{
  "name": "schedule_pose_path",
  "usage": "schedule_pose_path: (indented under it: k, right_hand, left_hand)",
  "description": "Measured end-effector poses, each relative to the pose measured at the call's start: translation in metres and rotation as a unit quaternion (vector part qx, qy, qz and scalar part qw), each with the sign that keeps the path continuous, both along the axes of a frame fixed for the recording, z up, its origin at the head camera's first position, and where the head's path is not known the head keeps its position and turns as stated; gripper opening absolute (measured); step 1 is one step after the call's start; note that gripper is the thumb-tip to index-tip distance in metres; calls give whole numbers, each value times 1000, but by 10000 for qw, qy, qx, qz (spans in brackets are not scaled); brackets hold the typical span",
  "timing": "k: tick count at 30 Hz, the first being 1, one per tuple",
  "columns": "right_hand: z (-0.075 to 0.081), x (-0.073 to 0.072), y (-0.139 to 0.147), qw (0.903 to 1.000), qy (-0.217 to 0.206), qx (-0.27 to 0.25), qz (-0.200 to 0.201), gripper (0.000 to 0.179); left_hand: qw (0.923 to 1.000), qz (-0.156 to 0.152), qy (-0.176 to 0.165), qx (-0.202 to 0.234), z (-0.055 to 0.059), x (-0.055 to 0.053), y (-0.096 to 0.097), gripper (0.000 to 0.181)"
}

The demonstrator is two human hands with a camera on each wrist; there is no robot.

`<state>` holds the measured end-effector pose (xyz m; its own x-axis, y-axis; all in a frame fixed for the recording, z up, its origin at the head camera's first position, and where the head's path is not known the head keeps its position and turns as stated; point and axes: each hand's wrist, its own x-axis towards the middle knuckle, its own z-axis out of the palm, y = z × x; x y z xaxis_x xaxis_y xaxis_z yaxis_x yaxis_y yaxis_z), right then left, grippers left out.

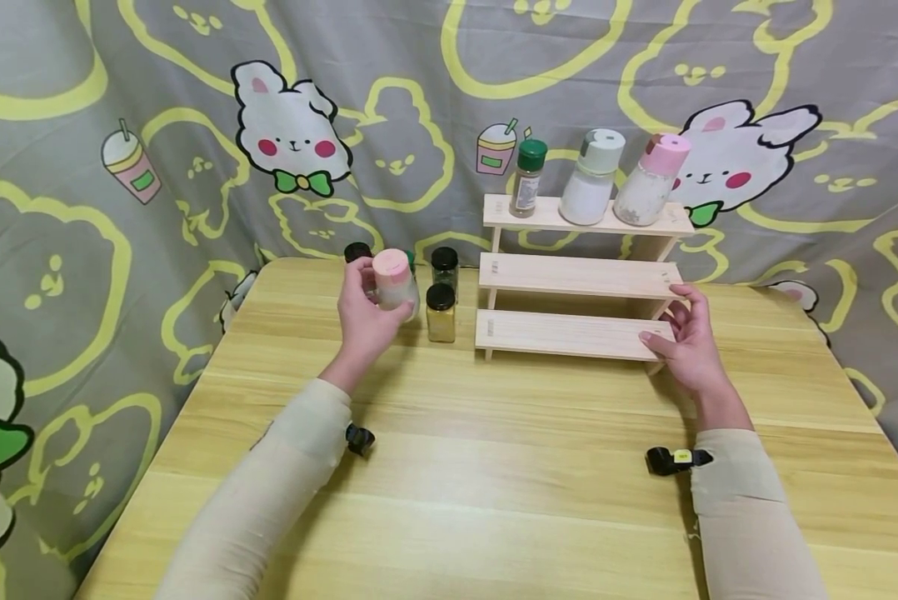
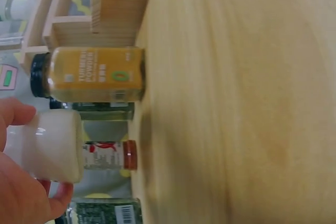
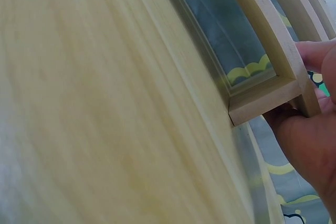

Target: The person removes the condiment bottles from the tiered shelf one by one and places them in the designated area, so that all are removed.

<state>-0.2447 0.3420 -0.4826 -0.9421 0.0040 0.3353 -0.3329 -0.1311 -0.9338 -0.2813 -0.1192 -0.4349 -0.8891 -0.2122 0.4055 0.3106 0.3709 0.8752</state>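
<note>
My left hand (image 1: 370, 321) grips a seasoning jar with a pink lid (image 1: 391, 265). Its white body (image 2: 55, 145) hangs above the tabletop in the left wrist view. Just right of it stand a turmeric powder jar (image 1: 441, 315) and another black-lidded jar (image 1: 445, 267). Behind the held jar are a black-lidded jar (image 1: 356, 250) and a small red-capped bottle (image 2: 110, 155), both partly hidden. My right hand (image 1: 692, 342) holds the right end of a three-tier wooden rack (image 1: 576, 333), thumb on the lowest shelf.
On the rack's top shelf stand a green-capped bottle (image 1: 527, 179), a shaker with a pale grey-green lid (image 1: 591, 179) and a pink-lidded shaker (image 1: 650, 182). A patterned curtain (image 1: 389, 150) hangs right behind the wooden table (image 1: 456, 500).
</note>
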Motion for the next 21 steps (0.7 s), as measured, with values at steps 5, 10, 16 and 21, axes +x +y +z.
schedule_pose_path:
  k: [5, 10, 16, 21]
  right_hand:
    - [0, 0, 0, 10000, -13, 19, -15, 86]
    - [0, 0, 0, 10000, -15, -4, -17, 87]
    - [-1, 0, 0, 10000, -1, -12, -20, 86]
    - [-1, 0, 0, 10000, 20, 11, -33, 86]
  left_hand:
    - [9998, -14, -187, -25, -7, 0, 1, 76]
    - [9993, -12, -356, -110, -12, 0, 0, 77]
    - [9981, -53, -585, -163, -19, -1, 0, 80]
    - [9978, -35, -625, -220, -23, -1, 0, 80]
